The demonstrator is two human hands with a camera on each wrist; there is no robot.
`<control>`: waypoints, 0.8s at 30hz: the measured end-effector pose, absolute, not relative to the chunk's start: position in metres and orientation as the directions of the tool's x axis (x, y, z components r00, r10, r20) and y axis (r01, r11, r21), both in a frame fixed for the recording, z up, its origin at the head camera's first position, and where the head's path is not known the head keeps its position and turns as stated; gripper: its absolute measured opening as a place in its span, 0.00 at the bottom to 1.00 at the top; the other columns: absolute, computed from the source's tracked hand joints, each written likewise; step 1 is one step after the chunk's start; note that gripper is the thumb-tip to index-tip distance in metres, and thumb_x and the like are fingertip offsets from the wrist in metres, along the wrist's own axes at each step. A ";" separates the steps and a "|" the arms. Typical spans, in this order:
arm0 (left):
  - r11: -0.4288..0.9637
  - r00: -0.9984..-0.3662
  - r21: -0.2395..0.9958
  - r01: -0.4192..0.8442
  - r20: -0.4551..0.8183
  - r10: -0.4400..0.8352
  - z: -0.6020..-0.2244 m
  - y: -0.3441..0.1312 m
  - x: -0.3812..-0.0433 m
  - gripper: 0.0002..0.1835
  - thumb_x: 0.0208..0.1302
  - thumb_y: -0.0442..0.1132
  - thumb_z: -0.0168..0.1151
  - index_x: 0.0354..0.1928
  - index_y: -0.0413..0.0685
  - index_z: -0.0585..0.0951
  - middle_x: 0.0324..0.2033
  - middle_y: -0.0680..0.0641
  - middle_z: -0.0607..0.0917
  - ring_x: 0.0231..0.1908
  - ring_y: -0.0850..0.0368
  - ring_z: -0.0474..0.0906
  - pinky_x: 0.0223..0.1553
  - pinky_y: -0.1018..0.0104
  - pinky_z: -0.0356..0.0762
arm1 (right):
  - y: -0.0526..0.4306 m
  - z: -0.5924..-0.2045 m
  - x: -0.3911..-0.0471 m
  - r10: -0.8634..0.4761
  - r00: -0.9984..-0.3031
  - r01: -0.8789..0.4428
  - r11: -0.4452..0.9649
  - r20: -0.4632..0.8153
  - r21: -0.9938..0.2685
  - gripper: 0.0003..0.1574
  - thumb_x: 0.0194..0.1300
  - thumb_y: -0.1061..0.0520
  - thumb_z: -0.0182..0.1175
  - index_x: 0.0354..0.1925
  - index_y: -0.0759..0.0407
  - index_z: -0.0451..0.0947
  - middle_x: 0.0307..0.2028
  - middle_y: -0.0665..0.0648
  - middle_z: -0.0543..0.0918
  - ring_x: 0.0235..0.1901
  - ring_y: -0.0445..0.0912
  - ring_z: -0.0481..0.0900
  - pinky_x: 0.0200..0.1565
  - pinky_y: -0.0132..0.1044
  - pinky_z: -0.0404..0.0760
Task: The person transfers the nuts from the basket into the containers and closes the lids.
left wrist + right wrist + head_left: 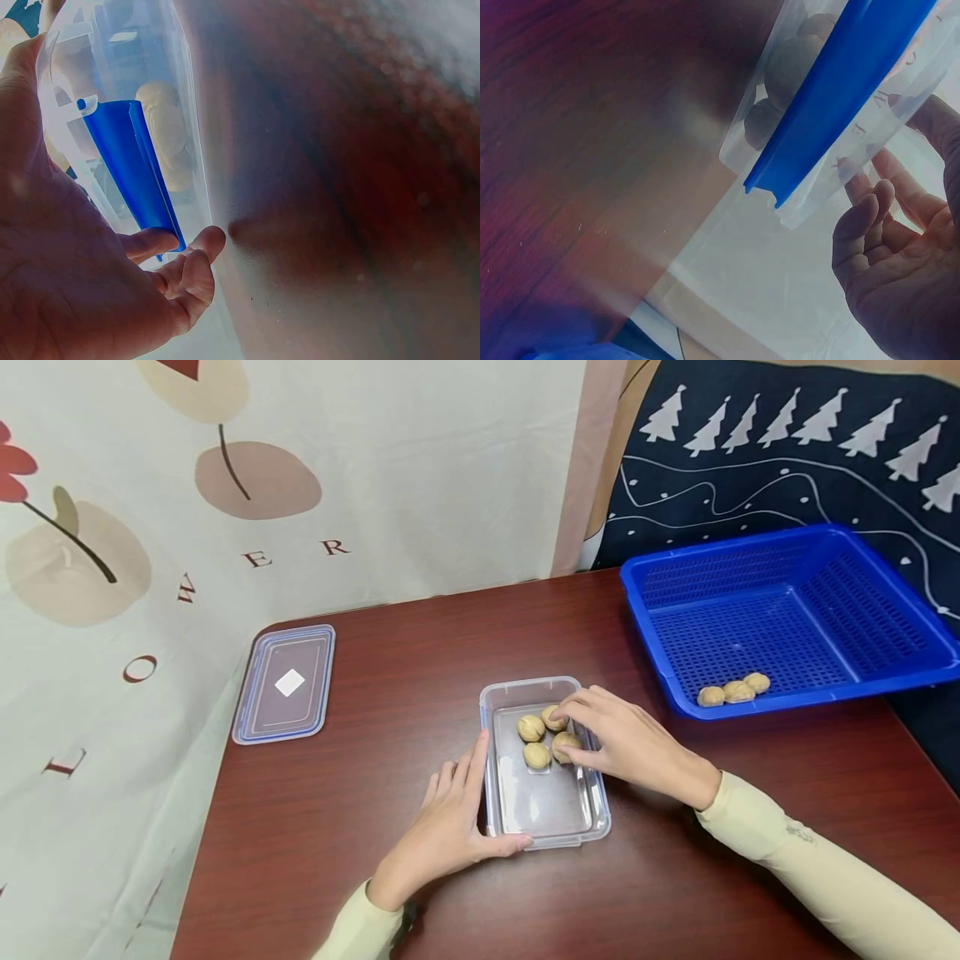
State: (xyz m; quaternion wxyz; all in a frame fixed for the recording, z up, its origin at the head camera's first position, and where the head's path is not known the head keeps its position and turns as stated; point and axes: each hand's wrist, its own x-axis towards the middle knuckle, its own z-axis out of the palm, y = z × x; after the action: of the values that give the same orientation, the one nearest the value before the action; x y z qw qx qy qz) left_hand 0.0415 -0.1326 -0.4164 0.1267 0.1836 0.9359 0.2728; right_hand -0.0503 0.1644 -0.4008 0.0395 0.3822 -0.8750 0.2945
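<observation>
A clear plastic container [543, 814] with a blue locking clip [127, 154] stands on the table. Several walnuts [530, 728] sit in its far half. My left hand [446, 822] holds the container at its near left corner, with the thumb on the near rim and the fingers along the left wall. Over the right wall reaches my right hand [633, 743]. Its thumb and index finger are around a walnut [566, 747] on the right side, the index fingertip over another walnut [554, 717]. The wrist views show the walnuts only blurred through the wall.
At the right stands a blue perforated basket [750, 627] with three walnuts [738, 692] near its front edge. The container's lid [285, 710], bearing a white label, lies at the far left of the table. Printed cloths [450, 485] hang behind.
</observation>
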 end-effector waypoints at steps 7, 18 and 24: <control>0.787 -0.904 0.550 0.279 -0.126 0.409 -0.417 -0.132 0.040 0.79 0.53 0.82 0.72 0.90 0.52 0.36 0.77 0.37 0.69 0.62 0.42 0.67 0.69 0.41 0.63 | 0.168 -0.396 -0.050 -0.630 -0.713 -0.688 0.543 0.308 -0.481 0.24 0.68 0.48 0.79 0.56 0.57 0.87 0.51 0.53 0.86 0.48 0.46 0.84 0.46 0.46 0.87; 0.786 -0.902 0.550 0.283 -0.125 0.413 -0.416 -0.132 0.042 0.79 0.52 0.80 0.74 0.90 0.52 0.36 0.76 0.38 0.70 0.61 0.42 0.68 0.67 0.41 0.64 | 0.183 -0.384 -0.048 -0.558 -0.777 -0.621 0.598 0.293 -0.507 0.29 0.65 0.51 0.81 0.60 0.56 0.85 0.52 0.56 0.87 0.47 0.51 0.88 0.46 0.50 0.88; 0.787 -0.904 0.546 0.285 -0.119 0.410 -0.416 -0.133 0.043 0.79 0.52 0.80 0.74 0.90 0.51 0.37 0.75 0.38 0.71 0.62 0.42 0.68 0.67 0.41 0.64 | 0.192 -0.377 -0.052 -0.523 -0.788 -0.614 0.619 0.325 -0.490 0.29 0.64 0.52 0.81 0.60 0.54 0.85 0.51 0.53 0.87 0.34 0.46 0.80 0.32 0.40 0.81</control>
State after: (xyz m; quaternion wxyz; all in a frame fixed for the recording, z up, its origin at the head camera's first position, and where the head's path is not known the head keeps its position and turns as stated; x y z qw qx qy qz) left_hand 0.0432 -0.1330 -0.4156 0.1164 0.1854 0.9381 0.2682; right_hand -0.0517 0.1919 -0.3770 0.0751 0.3170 -0.8966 0.2999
